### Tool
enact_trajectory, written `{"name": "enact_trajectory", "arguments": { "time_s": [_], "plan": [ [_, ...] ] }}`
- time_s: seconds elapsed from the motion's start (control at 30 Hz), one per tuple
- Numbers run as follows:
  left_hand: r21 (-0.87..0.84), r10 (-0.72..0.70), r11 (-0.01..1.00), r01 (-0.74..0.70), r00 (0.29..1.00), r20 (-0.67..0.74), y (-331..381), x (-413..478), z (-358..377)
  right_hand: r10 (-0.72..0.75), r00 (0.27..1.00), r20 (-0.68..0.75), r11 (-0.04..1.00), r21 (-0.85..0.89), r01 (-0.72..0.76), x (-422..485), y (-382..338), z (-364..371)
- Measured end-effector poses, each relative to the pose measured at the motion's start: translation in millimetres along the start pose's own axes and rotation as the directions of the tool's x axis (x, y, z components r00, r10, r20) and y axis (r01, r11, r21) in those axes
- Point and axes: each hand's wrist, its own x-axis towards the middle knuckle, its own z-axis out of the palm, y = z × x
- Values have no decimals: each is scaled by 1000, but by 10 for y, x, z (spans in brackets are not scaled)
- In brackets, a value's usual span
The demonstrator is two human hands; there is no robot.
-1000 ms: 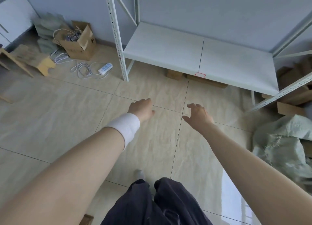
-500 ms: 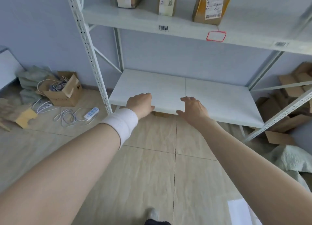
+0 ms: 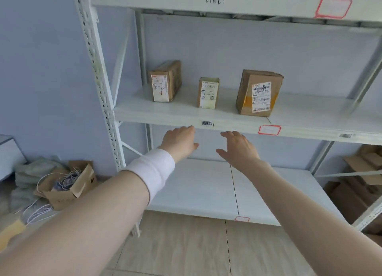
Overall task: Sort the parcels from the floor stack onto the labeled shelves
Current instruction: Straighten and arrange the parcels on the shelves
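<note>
Three brown cardboard parcels stand on the middle shelf (image 3: 177,115) of a white metal rack: a left parcel (image 3: 164,81), a small middle parcel (image 3: 208,93) and a larger right parcel (image 3: 258,92), each with a white label marked "2-2". My left hand (image 3: 178,141), with a white wristband, and my right hand (image 3: 237,146) are stretched forward just below that shelf's front edge. Both hold nothing and their fingers are apart. No floor stack of parcels is in view.
The bottom shelf (image 3: 198,188) is bare. A top shelf edge (image 3: 186,1) bears handwriting and a red-framed label (image 3: 332,6). An open cardboard box with cables (image 3: 68,184) sits on the floor at left. Flattened cardboard (image 3: 359,176) lies at right.
The view has tilted up from the floor and bottom shelf to the middle shelf. Both empty hands have risen with it to just under the middle shelf's edge.
</note>
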Motion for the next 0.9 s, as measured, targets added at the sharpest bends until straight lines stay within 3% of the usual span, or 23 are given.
{"name": "enact_trajectory", "arguments": {
  "time_s": [0.4,0.77,0.9],
  "plan": [
    [66,135,990,-121,957,-258,-484,1161,-1244,-62,953,-296,998,2,65,1273,-717,-987],
    [141,199,979,-146,824,-531,-511,1758,-2403,-211,774,-597,967,-14,253,2040,-879,-2096],
    [154,174,983,-105,809,-561,-603,2009,-2720,-203,752,-627,964,5,265,2392,-924,-2382]
  ]
}}
